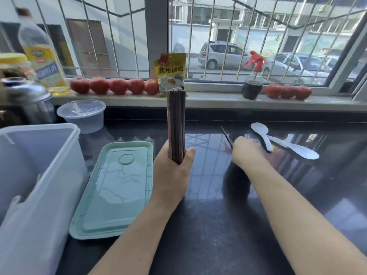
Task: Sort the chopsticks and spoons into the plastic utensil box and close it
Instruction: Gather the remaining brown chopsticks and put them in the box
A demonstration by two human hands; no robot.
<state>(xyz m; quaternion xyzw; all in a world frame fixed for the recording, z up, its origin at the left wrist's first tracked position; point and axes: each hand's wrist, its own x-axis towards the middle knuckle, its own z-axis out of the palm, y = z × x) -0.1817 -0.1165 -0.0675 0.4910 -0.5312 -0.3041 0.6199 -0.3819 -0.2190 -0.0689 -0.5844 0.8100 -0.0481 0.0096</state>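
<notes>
- At centre frame, the left hand (172,169) is clamped around the lower end of a bundle of dark brown chopsticks (176,124), held upright above the black glossy desk (208,225).
- Toward 3 o'clock of that bundle, the right hand (247,151) rests low on the desk, fingers closed on a single dark chopstick (226,135) that angles out toward 11 o'clock.
- Two white spoons (278,142) lie crossed on the desk, just beyond the right hand at 2 o'clock.
- Toward 9 o'clock, the translucent plastic utensil box (33,175) stands open at the left edge; its pale green lid (117,189) lies flat on the desk between box and left hand.
- A clear round container (82,115) sits at 11 o'clock.
- On the windowsill (218,100) at 12 o'clock: a yellow packet (171,73) reading "食用碱面", red tomatoes (117,85), a dark-liquid spray bottle (252,82) with a red nozzle, and an oil bottle (42,56) whose label is too blurred to read.
</notes>
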